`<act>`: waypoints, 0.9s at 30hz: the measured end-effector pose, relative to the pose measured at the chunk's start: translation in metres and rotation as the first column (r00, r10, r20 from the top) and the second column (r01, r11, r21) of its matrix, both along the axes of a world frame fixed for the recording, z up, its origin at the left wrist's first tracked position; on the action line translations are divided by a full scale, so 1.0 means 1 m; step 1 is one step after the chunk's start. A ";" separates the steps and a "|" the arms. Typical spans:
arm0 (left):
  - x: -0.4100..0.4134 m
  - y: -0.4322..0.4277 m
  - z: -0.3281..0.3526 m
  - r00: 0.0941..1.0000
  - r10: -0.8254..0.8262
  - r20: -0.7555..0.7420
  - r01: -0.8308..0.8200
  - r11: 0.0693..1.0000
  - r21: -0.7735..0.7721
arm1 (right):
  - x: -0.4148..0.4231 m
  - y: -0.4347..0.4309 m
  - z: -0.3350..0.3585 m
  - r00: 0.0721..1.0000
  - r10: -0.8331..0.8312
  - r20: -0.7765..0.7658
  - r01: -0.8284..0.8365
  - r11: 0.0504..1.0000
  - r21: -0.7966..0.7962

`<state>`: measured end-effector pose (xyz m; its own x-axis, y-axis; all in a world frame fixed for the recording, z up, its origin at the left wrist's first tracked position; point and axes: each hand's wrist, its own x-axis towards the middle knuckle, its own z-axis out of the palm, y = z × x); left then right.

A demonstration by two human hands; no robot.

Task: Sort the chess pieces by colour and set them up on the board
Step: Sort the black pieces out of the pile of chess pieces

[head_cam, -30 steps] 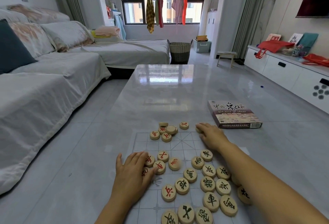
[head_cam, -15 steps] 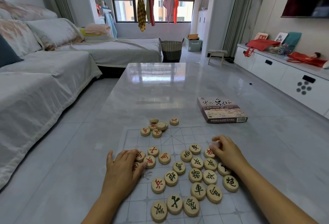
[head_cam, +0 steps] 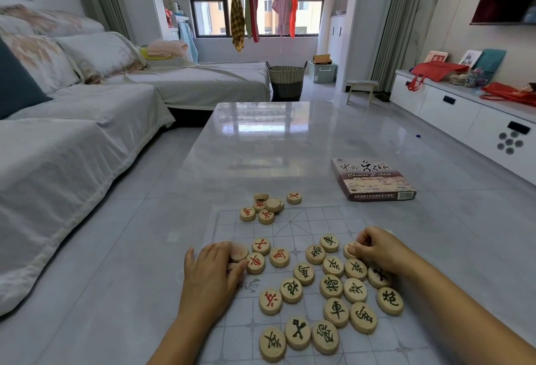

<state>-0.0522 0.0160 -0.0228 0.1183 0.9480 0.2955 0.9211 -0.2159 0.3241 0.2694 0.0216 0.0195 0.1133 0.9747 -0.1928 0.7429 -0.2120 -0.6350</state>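
Note:
A clear plastic chess board [head_cam: 304, 219] lies on the glossy table. Several round wooden pieces with black characters [head_cam: 336, 286] are scattered over its near right part. Red-character pieces [head_cam: 280, 256] lie left of them. A small pile of red pieces [head_cam: 265, 208] sits at the board's far left corner. My left hand [head_cam: 214, 274] rests on the board's left edge, fingers curled over two red pieces [head_cam: 238, 253]. My right hand [head_cam: 377, 248] pinches a red piece [head_cam: 349, 250] at the right side of the scatter.
The Chinese chess box [head_cam: 372, 179] lies on the table beyond the board, to the right. A covered sofa [head_cam: 72, 132] runs along the left. A white cabinet [head_cam: 464, 115] stands at the right, a woven basket [head_cam: 287, 80] behind the table.
My right hand came back from the board's far edge to the near scatter and now pinches a red piece there. My left hand stays at the left edge, fingers slightly shifted.

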 end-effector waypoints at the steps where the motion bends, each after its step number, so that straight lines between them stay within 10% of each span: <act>1: 0.000 0.000 0.000 1.000 -0.002 0.006 0.002 1.000 0.002 | -0.001 0.002 0.000 1.000 -0.011 0.017 0.011 1.000 -0.002; 7: 0.000 0.000 -0.001 1.000 0.006 0.015 -0.006 1.000 0.013 | 0.001 0.007 0.004 0.997 -0.030 -0.076 0.026 0.998 -0.053; 11: 0.000 -0.002 0.002 1.000 0.015 -0.005 -0.015 0.999 -0.029 | -0.004 0.012 0.004 0.980 0.066 0.188 -0.051 0.995 -0.085; 16: 0.001 -0.002 0.003 1.000 0.006 -0.005 -0.006 1.000 -0.028 | -0.021 0.029 0.023 0.982 -0.066 0.175 0.039 0.987 0.158; 23: -0.001 0.000 -0.002 1.000 -0.013 0.005 0.013 1.000 -0.001 | -0.126 0.038 0.010 0.923 0.324 0.207 -0.331 0.944 -0.003; 27: -0.001 0.003 -0.005 0.999 -0.028 -0.021 0.030 0.995 0.098 | -0.125 0.064 0.017 0.939 0.278 0.200 -0.295 0.954 0.056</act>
<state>-0.0535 0.0187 -0.0275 0.1515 0.9104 0.3849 0.9200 -0.2723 0.2820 0.1443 0.0858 0.0367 -0.1469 0.9829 -0.1114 0.8715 0.0753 -0.4846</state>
